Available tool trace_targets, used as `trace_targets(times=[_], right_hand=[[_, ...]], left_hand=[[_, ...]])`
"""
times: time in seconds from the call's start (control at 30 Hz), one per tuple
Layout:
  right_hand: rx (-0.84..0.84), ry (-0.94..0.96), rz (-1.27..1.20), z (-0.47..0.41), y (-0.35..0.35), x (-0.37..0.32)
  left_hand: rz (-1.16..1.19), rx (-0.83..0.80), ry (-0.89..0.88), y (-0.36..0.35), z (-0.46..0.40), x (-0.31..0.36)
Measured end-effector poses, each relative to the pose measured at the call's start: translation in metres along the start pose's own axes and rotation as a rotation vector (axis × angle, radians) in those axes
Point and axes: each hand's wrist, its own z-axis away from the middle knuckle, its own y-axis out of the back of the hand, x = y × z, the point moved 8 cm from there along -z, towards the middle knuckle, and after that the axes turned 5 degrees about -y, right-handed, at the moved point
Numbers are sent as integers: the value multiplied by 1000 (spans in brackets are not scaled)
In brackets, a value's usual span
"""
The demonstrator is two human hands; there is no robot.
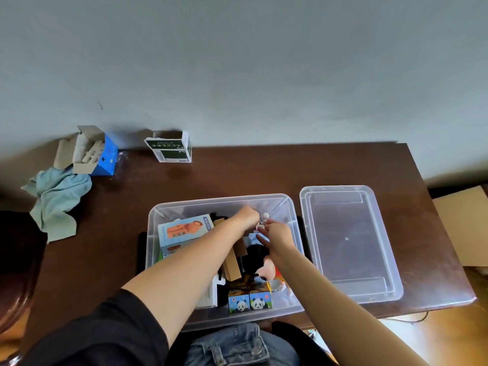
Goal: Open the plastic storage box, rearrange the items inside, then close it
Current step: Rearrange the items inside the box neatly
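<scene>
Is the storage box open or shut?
Open. The box has no lid on; the lid lies flat on the table to its right, and both arms reach inside.

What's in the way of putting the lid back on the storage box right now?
Both arms are. The left hand and right hand reach into the open storage box across its near rim. The lid lies flat on the table to its right.

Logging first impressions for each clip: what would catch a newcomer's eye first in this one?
Both arms reach into the open clear storage box at the table's near edge, where the left hand and right hand meet over a small white item. The box's clear lid lies flat just right of it. Inside, the panda-print cubes and an orange-pictured carton stand out.
</scene>
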Motion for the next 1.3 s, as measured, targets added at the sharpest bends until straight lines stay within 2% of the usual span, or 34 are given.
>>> trace_targets(times=[0.1,0.3,0.6,0.9,1.03,1.13,1.23,1.3], right_hand=[[-12,-95,-143,-10,-2,4],[-35,-133,-206,-13,-5,5],[19,-92,-218,-10,-4,3],[9,-104,-174,-10,-4,2],[-26,-94,-212,-10,-5,2],[-77,-73,-225,-8,-5,0],[-131,-44,-145,-1,-2,-2],[-141,30,15,10,2,-7]], left_hand=[[79,-36,-6,-4,-2,-2],[167,-51,-25,-7,1,3],[138,-154,-77,-17,-2,6],[68,-149,-92,-16,0,6],[-67,-154,-169,-13,5,14],[-269,-126,-239,-6,16,27],[-527,-111,-311,-1,33,40],[-590,-121,-391,1,46,46]])
